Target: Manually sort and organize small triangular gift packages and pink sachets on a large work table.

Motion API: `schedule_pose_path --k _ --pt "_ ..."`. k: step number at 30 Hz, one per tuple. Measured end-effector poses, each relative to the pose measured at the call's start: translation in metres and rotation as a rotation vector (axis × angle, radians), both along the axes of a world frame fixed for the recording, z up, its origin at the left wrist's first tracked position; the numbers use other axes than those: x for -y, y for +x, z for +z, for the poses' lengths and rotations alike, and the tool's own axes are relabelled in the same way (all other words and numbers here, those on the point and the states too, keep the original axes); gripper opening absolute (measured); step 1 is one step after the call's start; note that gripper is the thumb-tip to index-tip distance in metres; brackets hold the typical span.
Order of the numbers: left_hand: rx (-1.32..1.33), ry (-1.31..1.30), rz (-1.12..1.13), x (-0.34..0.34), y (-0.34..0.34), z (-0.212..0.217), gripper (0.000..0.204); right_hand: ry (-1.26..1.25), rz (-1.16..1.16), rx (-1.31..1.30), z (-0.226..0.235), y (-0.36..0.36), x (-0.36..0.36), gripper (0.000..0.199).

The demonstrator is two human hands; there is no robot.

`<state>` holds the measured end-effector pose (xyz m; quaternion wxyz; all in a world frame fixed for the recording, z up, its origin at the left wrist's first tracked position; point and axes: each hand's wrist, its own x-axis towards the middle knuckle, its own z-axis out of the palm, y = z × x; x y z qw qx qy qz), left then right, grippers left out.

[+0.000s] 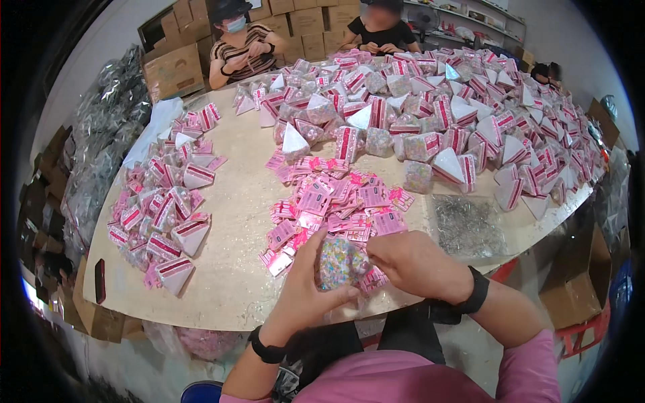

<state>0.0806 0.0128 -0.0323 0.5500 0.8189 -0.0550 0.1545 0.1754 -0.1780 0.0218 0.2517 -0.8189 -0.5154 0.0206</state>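
My left hand (306, 292) is wrapped around the left side of a cake-slice-shaped piece (338, 263) in clear wrap. Its upturned face shows multicoloured sprinkles. At the piece's upper right edge, my right hand (418, 263) is closed with the fingers bent in; anything pinched there is too small or hidden to make out. Just beyond both hands lies a loose heap of pink printed cards (336, 201), some partly under the held piece. To the right of the cards sits a shallow clear tray (500, 247) full of thin, shiny, tangled bits.
A large pile of wrapped pink-and-white cake slices (457, 111) covers the table's far and right side. A smaller pile (168, 208) lies on the left, near a dark phone (100, 281). Two people (243, 47) work across the table (235, 168). Cartons (578, 282) stand at the right.
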Motion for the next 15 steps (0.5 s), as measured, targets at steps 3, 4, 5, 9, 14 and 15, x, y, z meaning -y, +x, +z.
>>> schedule_pose_path --k 3,4,5,9,14,15 --pt "0.051 0.107 0.050 0.001 -0.003 0.007 0.094 -0.034 -0.078 0.002 -0.001 -0.002 -0.003 0.015" --pt "0.093 0.167 0.075 0.002 -0.002 0.008 0.094 -0.024 -0.090 0.000 -0.002 -0.003 -0.004 0.015" --pt "0.135 0.227 0.099 0.002 -0.002 0.008 0.093 -0.014 -0.103 -0.003 -0.005 -0.004 -0.007 0.014" --pt "0.213 0.203 0.143 0.006 -0.003 -0.003 0.092 0.094 -0.158 -0.161 -0.002 -0.003 -0.008 0.012" --pt "0.176 0.386 0.190 0.011 -0.011 0.002 0.093 0.208 -0.149 -0.296 -0.010 0.002 -0.007 0.014" --pt "0.205 0.476 0.200 0.011 -0.011 0.006 0.093 0.219 -0.145 -0.322 -0.009 0.003 -0.007 0.015"
